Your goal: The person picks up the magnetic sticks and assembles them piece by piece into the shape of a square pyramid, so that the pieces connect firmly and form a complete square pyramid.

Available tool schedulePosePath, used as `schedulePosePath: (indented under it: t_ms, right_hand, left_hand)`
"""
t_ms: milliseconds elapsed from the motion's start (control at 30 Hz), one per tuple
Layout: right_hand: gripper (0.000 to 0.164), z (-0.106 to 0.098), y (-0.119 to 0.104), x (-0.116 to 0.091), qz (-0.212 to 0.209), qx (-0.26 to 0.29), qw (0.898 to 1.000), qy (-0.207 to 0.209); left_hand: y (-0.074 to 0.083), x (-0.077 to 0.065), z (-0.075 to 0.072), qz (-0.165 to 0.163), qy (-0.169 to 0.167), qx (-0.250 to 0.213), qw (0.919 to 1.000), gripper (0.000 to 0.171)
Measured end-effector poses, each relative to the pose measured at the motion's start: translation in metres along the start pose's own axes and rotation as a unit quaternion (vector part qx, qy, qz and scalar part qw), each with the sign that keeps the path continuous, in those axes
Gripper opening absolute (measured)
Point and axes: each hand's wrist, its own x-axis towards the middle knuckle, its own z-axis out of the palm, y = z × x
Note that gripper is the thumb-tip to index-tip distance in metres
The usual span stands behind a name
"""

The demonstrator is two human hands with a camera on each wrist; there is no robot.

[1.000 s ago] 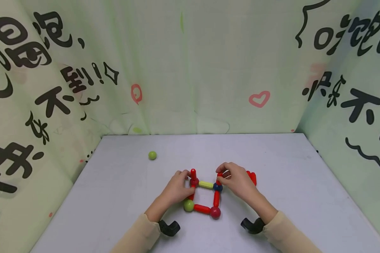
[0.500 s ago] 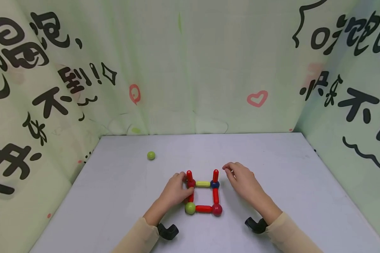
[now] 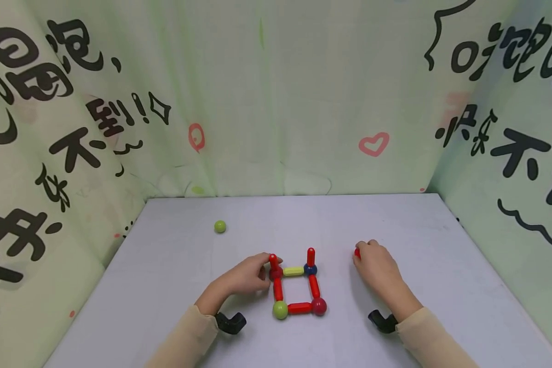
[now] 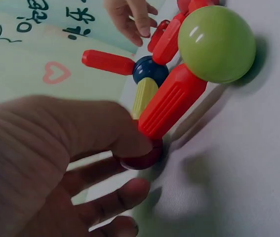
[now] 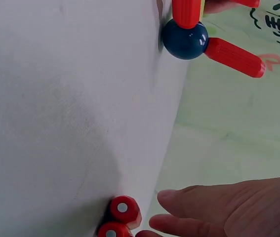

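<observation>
Left hand (image 3: 246, 276), square rod-and-ball frame (image 3: 300, 308), right hand (image 3: 379, 266).
A loose green ball (image 3: 220, 226) lies far left; nearer, the left hand pinches the frame's far-left red ball (image 3: 276, 274) between thumb and finger. The frame sits mid-scene, an upright red rod (image 3: 311, 256) on its far-right blue ball (image 3: 310, 270). The right hand's fingers, parted and gripping nothing, are just beside two red rods (image 5: 125, 215).

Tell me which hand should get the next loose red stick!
Probably the right hand: it's close beside the loose red sticks. The left hand is busy holding the far-left red ball.
</observation>
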Motion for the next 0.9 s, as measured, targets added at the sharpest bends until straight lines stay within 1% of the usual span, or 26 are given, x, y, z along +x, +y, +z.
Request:
schedulePosePath:
  t_ms: [100, 167, 233, 367, 467, 567, 667, 800, 900]
  right_hand:
    - [0.026, 0.003, 0.002, 0.002, 0.003, 0.007, 1.000, -0.008]
    - [0.024, 0.005, 0.003, 0.003, 0.005, 0.013, 1.000, -0.010]
    - [0.022, 0.007, 0.003, 0.004, 0.005, 0.017, 1.000, -0.010]
    - [0.021, 0.010, 0.001, 0.005, 0.000, 0.018, 1.000, -0.013]
    - [0.026, 0.012, -0.001, 0.006, 0.003, 0.027, 0.999, -0.031]
    - [0.029, 0.013, -0.004, 0.006, 0.011, 0.047, 0.997, -0.058]
    - [0.029, 0.014, -0.006, 0.007, 0.016, 0.064, 0.995, -0.071]
    - [0.029, 0.014, -0.011, 0.010, 0.021, 0.103, 0.992, -0.066]
    - [0.033, 0.012, -0.015, 0.012, 0.019, 0.136, 0.989, -0.057]
  left_hand:
    - [-0.003, 0.003, -0.002, 0.012, -0.032, -0.031, 0.9990, 0.056]
    - [-0.004, 0.004, -0.002, 0.016, -0.038, -0.043, 0.9982, 0.053]
    - [-0.005, 0.005, -0.002, 0.019, -0.035, -0.048, 0.9981, 0.048]
    - [-0.007, 0.004, -0.002, 0.024, -0.021, -0.038, 0.9987, 0.040]
    - [-0.008, 0.004, -0.002, 0.024, -0.005, -0.021, 0.9995, 0.035]
    - [-0.008, 0.005, -0.001, 0.011, 0.011, 0.000, 0.9999, 0.027]
    - [-0.006, 0.006, 0.001, -0.004, 0.026, 0.012, 0.9996, 0.024]
    - [-0.005, 0.006, 0.004, -0.014, 0.042, 0.024, 0.9987, 0.024]
    - [-0.004, 0.006, 0.006, -0.021, 0.052, 0.033, 0.9979, 0.025]
